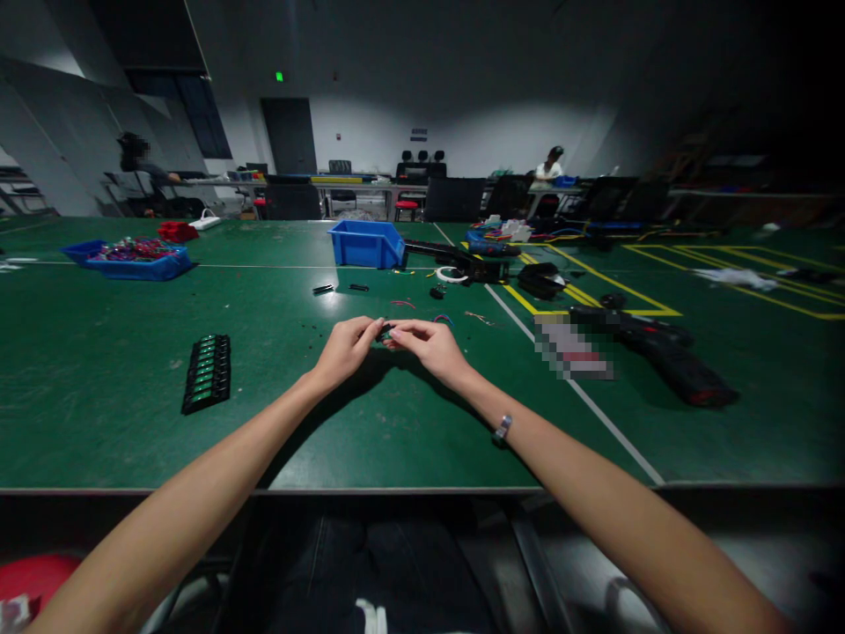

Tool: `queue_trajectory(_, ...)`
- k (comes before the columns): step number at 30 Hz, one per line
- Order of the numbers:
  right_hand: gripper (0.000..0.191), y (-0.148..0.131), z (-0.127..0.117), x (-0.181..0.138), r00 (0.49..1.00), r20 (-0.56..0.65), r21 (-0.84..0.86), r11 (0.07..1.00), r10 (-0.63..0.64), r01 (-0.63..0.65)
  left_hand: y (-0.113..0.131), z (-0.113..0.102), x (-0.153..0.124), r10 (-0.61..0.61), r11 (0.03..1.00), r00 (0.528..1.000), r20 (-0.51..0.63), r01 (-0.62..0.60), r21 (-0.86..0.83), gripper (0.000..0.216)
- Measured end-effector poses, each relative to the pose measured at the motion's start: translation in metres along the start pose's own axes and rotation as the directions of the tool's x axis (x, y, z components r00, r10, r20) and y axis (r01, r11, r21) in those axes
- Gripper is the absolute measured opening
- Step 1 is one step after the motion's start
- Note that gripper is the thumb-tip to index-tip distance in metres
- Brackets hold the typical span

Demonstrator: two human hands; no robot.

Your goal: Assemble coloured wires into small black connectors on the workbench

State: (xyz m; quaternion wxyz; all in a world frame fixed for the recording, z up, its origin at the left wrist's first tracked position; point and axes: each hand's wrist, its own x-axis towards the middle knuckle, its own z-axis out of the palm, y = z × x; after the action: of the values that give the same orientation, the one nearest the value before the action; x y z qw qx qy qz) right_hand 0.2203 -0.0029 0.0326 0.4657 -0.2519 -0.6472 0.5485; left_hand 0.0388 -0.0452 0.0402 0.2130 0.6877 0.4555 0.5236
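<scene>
My left hand (349,345) and my right hand (426,345) meet over the middle of the green table (370,449). Between their pinched fingertips is a small dark piece (384,332), mostly covered by the fingers, so its kind does not show. To the left of my hands lies a black tray (207,373) with a row of green circuit boards in it. Just beyond my fingers are short red wires (402,304) and a small black part (437,292). Two narrow black pieces, one of them a black strip (358,287), lie farther off.
At the back stand a blue bin (367,245) and a blue tray of coloured wires (140,261). On the right are a black power tool (660,348), a blurred-out flat item (571,346) and a white ring (451,275). Two people sit at far tables.
</scene>
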Motion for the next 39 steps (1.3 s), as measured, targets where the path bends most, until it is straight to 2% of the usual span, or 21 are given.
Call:
queue_trajectory(8, 0.031, 0.004, -0.004, 0.002, 0.998, -0.052, -0.009, 0.999, 0.033, -0.034, -0.005, -0.002, 0.002, -0.011, 1.000, 0.988, -0.156, 0.012, 0.005, 0.026)
queue_trajectory(18, 0.031, 0.008, -0.006, 0.003, 0.998, -0.039, 0.017, 0.999, 0.048, -0.048, -0.009, -0.004, 0.002, -0.021, 0.995, 0.981, -0.195, 0.039, 0.090, 0.047)
queue_trajectory(20, 0.031, 0.009, -0.007, 0.004, 0.998, -0.044, 0.040, 0.998, 0.055, -0.053, -0.008, -0.003, 0.002, -0.028, 0.996, 0.985, -0.169, 0.042, 0.080, 0.048)
queue_trajectory(27, 0.030, 0.010, -0.006, 0.006, 0.995, -0.060, 0.133, 0.989, 0.080, -0.071, -0.007, 0.001, 0.002, -0.020, 0.998, 0.997, 0.076, 0.015, 0.058, 0.042)
queue_trajectory(32, 0.029, -0.001, -0.003, 0.003, 0.994, -0.063, 0.117, 0.990, 0.091, -0.083, -0.010, 0.000, 0.002, -0.048, 0.997, 0.995, 0.092, 0.053, -0.060, 0.044)
queue_trajectory(39, 0.027, -0.002, -0.012, 0.009, 0.972, -0.229, 0.084, 0.996, 0.047, -0.028, -0.008, -0.001, 0.003, -0.091, 0.981, 0.992, 0.083, 0.104, -0.167, 0.047)
